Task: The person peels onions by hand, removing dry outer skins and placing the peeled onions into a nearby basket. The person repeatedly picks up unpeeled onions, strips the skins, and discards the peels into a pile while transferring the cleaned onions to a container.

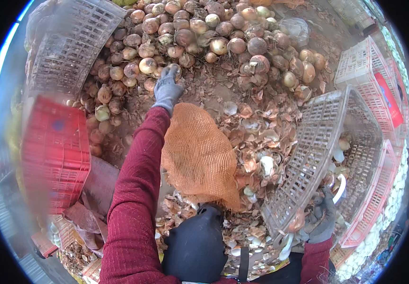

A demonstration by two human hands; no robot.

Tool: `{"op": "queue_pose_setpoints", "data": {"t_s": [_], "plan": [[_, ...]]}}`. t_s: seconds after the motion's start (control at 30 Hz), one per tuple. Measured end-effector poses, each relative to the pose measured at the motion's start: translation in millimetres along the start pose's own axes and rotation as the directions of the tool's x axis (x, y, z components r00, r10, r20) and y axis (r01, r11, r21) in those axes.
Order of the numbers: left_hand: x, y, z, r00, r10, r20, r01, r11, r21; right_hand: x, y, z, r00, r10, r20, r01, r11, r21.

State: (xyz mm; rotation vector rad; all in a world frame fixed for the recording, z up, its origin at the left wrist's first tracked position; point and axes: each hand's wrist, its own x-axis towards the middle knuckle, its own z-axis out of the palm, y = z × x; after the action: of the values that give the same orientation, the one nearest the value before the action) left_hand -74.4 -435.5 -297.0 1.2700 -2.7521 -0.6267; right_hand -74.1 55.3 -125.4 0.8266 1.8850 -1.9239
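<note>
My left hand [169, 88], in a grey glove, reaches to the near edge of a large onion pile [190, 32]. Its fingers and thumb close around an onion [175, 71]. My right hand [319, 216], also gloved, has curled fingers at the near end of a grey plastic crate [305, 142]. A bright, curved white piece [340, 188] shows beside those fingers; whether they grip it is unclear. Close to this hand hangs a brownish onion or skin [297, 220]. An orange mesh [199, 152] spreads in front of me, below my left hand.
Loose onion skins [261, 142] cover the ground between mesh and crate. Another grey crate [73, 46] leans at upper left, above a red crate [57, 152]. White and red crates [364, 78] stand along the right. A thin plastic bag [295, 30] lies behind the onions.
</note>
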Motion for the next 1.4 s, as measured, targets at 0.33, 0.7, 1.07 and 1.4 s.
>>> {"op": "queue_pose_setpoints", "data": {"t_s": [0.33, 0.7, 1.07, 1.4], "plan": [[49.3, 0.7, -10.2, 0.967, -0.220, 0.129, 0.186, 0.954, 0.237, 18.0, -0.7, -5.2, 0.995, 0.091, 0.047, -0.096, 0.988, 0.123], [-40.2, -31.0, 76.6, 0.936, 0.009, 0.352, 0.193, 0.823, -0.535, 14.3, 2.7, -12.8, 0.962, 0.078, 0.261, -0.098, 0.993, 0.064], [-212.1, 97.3, -42.5, 0.790, 0.433, 0.434, 0.364, 0.238, -0.900, -29.2, -24.3, 1.5, 0.945, -0.257, 0.200, 0.288, 0.947, -0.144], [-272.7, 203.3, -156.6, 0.473, 0.822, 0.318, -0.185, 0.445, -0.876, -103.4, -41.4, 14.6, 0.828, -0.058, 0.558, 0.070, 0.998, 0.000]]}}
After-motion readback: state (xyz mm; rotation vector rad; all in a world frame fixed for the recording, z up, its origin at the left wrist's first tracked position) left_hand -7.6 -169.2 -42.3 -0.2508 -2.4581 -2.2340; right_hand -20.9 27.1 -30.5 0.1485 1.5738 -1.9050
